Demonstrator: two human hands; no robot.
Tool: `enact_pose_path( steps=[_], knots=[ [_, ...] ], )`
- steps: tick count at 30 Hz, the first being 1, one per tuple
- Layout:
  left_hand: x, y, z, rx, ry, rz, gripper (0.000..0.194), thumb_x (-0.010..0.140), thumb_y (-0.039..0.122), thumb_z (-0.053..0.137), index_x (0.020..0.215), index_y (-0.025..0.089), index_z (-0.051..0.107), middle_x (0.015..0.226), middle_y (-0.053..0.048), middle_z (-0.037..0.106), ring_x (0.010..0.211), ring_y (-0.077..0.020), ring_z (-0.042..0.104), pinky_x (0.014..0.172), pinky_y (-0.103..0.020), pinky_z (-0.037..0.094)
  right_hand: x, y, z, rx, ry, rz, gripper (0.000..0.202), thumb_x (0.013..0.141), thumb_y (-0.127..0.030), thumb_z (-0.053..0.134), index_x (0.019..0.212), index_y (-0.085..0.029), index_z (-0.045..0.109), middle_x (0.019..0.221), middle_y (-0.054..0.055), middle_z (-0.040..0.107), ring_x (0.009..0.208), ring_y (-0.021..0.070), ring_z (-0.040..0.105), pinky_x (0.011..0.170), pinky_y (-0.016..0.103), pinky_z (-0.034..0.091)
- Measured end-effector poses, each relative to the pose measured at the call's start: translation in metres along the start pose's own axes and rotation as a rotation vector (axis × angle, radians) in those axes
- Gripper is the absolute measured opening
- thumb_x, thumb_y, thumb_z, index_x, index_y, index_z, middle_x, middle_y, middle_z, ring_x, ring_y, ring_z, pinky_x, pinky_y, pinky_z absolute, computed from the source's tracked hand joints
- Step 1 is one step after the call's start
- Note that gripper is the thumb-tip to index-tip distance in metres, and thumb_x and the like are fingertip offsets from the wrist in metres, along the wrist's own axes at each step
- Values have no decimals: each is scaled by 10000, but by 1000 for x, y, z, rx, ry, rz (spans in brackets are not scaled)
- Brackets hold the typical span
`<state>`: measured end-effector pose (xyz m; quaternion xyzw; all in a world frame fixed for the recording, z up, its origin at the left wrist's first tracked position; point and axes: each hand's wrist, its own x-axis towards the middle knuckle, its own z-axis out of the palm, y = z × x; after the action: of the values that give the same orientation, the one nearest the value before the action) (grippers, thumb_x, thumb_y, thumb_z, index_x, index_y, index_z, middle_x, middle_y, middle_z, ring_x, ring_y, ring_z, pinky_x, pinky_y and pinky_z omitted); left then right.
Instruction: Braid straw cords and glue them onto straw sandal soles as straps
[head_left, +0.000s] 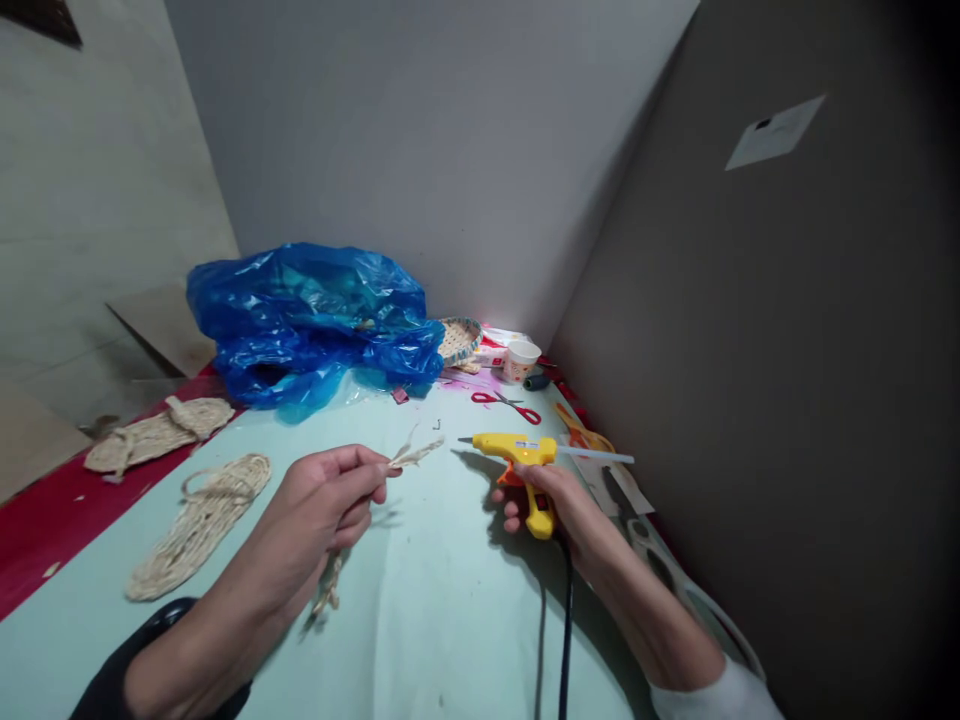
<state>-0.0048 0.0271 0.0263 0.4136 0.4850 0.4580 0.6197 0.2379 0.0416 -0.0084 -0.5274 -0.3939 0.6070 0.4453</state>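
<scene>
My left hand pinches a braided straw cord between thumb and fingers. The cord's frayed end points right, and its other end hangs down below my palm. In my right hand is a yellow glue gun, gripped by its handle near the orange trigger. A pale glue stick sticks out of its back. The nozzle faces left, a short gap away from the cord's frayed end. Left of my hand lies a woven straw sandal, and a second straw sandal rests farther back.
A large blue plastic bag stands at the back beside a woven basket. Scissors with red handles, a paper cup and a dark thread spool lie behind the glue gun. Orange-handled scissors are by the right wall.
</scene>
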Motion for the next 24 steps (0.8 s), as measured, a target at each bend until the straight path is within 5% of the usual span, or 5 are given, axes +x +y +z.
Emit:
enact_pose_path(
  steps=[7, 14, 17, 19, 24],
  knots=[
    [-3, 2, 4, 23, -46, 3, 176, 780, 258, 679, 722, 117, 591, 630, 39, 509, 406, 10, 210, 374, -163, 99, -5, -5, -10, -518, 27, -81, 439, 815, -519, 566, 551, -169, 585, 552, 48, 603, 471, 124, 520, 462, 245, 396],
    [-12, 3, 14, 75, -163, -96, 163, 781, 250, 658, 719, 125, 574, 582, 51, 479, 400, 2, 218, 377, -174, 74, -41, -25, -2, -1548, 329, -279, 408, 906, -390, 470, 541, -212, 510, 530, 82, 549, 526, 244, 556, 507, 325, 309],
    [-17, 3, 18, 82, -194, -134, 151, 784, 246, 650, 722, 129, 577, 582, 51, 487, 392, 3, 239, 375, -173, 88, -47, -26, 6, -1415, 157, -571, 180, 892, -296, 518, 999, -173, 594, 890, 114, 672, 795, 267, 647, 672, 364, 474],
    [-19, 2, 21, 89, -220, -155, 144, 792, 246, 638, 726, 132, 581, 594, 45, 509, 387, 4, 257, 375, -172, 103, -49, -23, 10, -1221, -23, -761, 410, 882, -246, 553, 1273, -177, 450, 1205, 123, 598, 1071, 243, 595, 882, 356, 482],
    [-22, 1, 26, 98, -261, -199, 149, 794, 256, 630, 715, 137, 589, 570, 43, 520, 375, -1, 258, 374, -175, 115, -54, -14, 21, -1011, -251, -793, 524, 908, -240, 577, 1379, -270, 349, 1345, 63, 510, 1193, 194, 508, 984, 304, 436]
  ],
)
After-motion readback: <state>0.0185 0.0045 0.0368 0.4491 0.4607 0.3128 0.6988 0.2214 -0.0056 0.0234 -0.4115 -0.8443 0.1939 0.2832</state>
